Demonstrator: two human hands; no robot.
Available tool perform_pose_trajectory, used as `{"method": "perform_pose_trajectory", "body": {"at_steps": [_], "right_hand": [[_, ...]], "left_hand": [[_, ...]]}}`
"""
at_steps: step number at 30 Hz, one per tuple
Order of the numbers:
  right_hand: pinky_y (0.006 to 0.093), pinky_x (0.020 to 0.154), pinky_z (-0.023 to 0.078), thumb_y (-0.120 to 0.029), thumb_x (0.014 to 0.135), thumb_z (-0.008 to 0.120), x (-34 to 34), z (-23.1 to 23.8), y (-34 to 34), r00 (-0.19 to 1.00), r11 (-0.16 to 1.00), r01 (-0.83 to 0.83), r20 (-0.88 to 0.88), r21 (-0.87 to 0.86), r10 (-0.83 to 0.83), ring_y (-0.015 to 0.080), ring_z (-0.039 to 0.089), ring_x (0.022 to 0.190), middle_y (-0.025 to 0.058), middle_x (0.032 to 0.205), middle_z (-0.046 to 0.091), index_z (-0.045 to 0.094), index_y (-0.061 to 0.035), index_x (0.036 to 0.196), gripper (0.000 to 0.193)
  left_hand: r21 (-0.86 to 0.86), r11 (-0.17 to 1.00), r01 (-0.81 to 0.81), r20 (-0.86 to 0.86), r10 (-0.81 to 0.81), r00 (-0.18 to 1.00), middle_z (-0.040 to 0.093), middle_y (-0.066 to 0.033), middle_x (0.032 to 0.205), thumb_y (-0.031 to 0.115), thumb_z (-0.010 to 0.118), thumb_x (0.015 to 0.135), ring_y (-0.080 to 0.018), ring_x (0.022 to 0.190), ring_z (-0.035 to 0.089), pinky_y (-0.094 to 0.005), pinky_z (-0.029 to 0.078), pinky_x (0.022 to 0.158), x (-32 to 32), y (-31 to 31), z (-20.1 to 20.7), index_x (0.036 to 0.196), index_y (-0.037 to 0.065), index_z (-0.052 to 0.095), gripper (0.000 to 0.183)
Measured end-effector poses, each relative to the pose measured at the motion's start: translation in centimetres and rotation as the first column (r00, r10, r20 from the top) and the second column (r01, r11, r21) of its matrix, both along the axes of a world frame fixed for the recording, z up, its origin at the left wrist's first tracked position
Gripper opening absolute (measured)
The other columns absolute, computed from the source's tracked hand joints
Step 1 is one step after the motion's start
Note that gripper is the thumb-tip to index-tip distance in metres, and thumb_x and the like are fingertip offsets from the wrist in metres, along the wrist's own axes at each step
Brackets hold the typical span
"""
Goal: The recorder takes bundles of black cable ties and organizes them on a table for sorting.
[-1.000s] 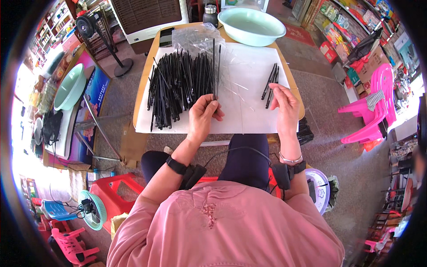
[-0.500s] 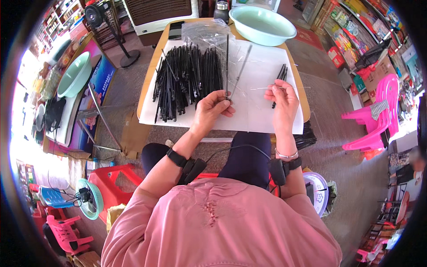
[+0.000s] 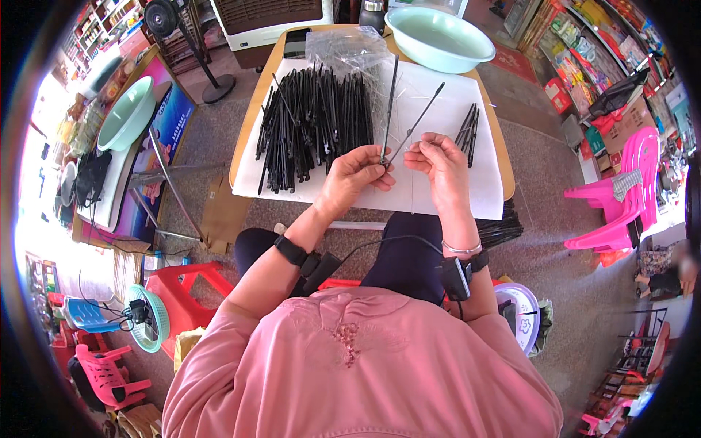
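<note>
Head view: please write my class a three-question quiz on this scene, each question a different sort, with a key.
1. Count: how many dark sticks rise from the grip of the left hand?
2. Multiple choice: on the white sheet, the bigger heap of sticks lies toward the: A) right; B) left; C) near right corner.
3. True or false: a silver-coloured bangle circles the right wrist.

Key: 1. Two. 2. B. 3. True.

Daylight burns the left rim to white, with smaller glare behind the stacked pink plastic chairs point(image 3: 637, 191). The flat white rectangular paper sheet point(image 3: 483, 191) is bright, while the dense pile of thin black rods point(image 3: 314, 131) loses detail in its darkest gaps. Fisheye distortion bends the crowded multicoloured shelves point(image 3: 595, 45), softening toward black corners.
</note>
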State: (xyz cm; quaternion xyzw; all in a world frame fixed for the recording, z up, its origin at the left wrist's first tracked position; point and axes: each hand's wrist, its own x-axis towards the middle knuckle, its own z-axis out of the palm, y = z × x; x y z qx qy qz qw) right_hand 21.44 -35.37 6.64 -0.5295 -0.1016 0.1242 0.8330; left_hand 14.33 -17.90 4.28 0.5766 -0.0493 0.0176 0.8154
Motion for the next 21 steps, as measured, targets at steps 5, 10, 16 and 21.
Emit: {"method": "perform_pose_trajectory", "body": {"at_steps": [5, 10, 16, 21], "right_hand": [[0.0322, 0.067, 0.056, -0.007, 0.089, 0.054, 0.2, 0.2, 0.0, 1.000, 1.000, -0.012, -0.012, -0.027, 0.011, 0.0216, 0.065, 0.074, 0.0135, 0.086, 0.062, 0.053, 0.0033, 0.101, 0.016], [0.0315, 0.068, 0.055, -0.010, 0.091, 0.053, 0.6, 0.2, 0.0, 0.998, 0.995, -0.054, -0.022, -0.087, 0.053, 0.0202, 0.064, 0.074, 0.0113, 0.086, 0.062, 0.054, 0.0017, 0.101, 0.016], [0.0309, 0.065, 0.056, -0.006, 0.088, 0.053, 1.3, 0.3, 0.3, 0.997, 0.990, -0.068, -0.055, -0.120, 0.062, 0.0201, 0.064, 0.069, 0.0113, 0.083, 0.062, 0.054, 0.0035, 0.097, 0.014], [0.0288, 0.062, 0.054, -0.007, 0.086, 0.056, 0.1, 1.2, -0.3, 0.999, 0.993, 0.009, 0.034, -0.120, -0.005, 0.0185, 0.064, 0.069, 0.0101, 0.082, 0.061, 0.054, 0.0017, 0.097, 0.014]], "left_hand": [[0.024, 0.999, 0.038, 0.017, -0.038, 0.999, 0.063, -0.0108, 0.096, 0.002, 0.051, 0.090, -0.0164, 0.079, 0.064, -0.0272, 0.053, 0.070, 0.0, 0.1, 0.0, 0.119, -0.003, 0.051, 0.029], [0.034, 0.997, 0.070, 0.004, -0.071, 0.997, 0.063, -0.0106, 0.094, 0.001, 0.052, 0.089, -0.0163, 0.077, 0.064, -0.0270, 0.053, 0.069, -0.1, 0.3, 0.3, 0.117, -0.003, 0.053, 0.029], [0.004, 0.989, 0.151, -0.019, -0.151, 0.988, 0.063, -0.0101, 0.092, -0.001, 0.052, 0.087, -0.0164, 0.076, 0.064, -0.0274, 0.053, 0.070, -0.1, 0.5, 0.8, 0.114, -0.004, 0.054, 0.027], [-0.009, 0.989, 0.150, -0.014, -0.150, 0.989, 0.062, -0.0095, 0.089, 0.005, 0.056, 0.089, -0.0167, 0.076, 0.064, -0.0286, 0.053, 0.068, -1.1, -0.4, 1.9, 0.107, -0.003, 0.054, 0.019]]}}
